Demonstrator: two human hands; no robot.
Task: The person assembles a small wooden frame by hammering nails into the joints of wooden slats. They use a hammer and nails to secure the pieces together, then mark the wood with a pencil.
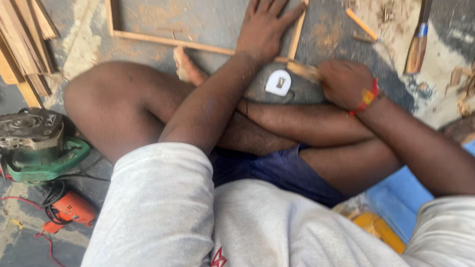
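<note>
At nine o'clock a green power tool (37, 146) sits on the floor (208, 22), with an orange tool (69, 210) just below it at about eight o'clock, cables trailing between them. At ten o'clock a stack of slats (24, 39) leans in from the corner.

The person sits cross-legged on the floor. A thin wooden frame (173, 42) lies flat at twelve o'clock. Its near rail has its long axis running from ten o'clock toward three o'clock, dipping slightly to the right. A second rail rises from the corner toward twelve o'clock, tilted a little to the right. A bare foot (187, 66) rests just under the near rail.

The left hand (264, 29) lies flat, palm down, fingers spread and pointing to twelve o'clock. It presses on the floor inside the frame's corner, with the thumb across the upright rail. It clasps nothing.

Just below the corner, a white tape measure (278, 82) rests on a grey surface near the knee.

The right hand (344, 81), at about one o'clock, is closed in a fist around a wooden handle (303, 70). The handle's long axis points toward ten o'clock, its tip touching the frame's corner. A red and yellow band (366, 97) circles that wrist.

Further right, at two o'clock, a chisel (417, 44) lies nearly upright among wood chips, well apart from both hands.
</note>
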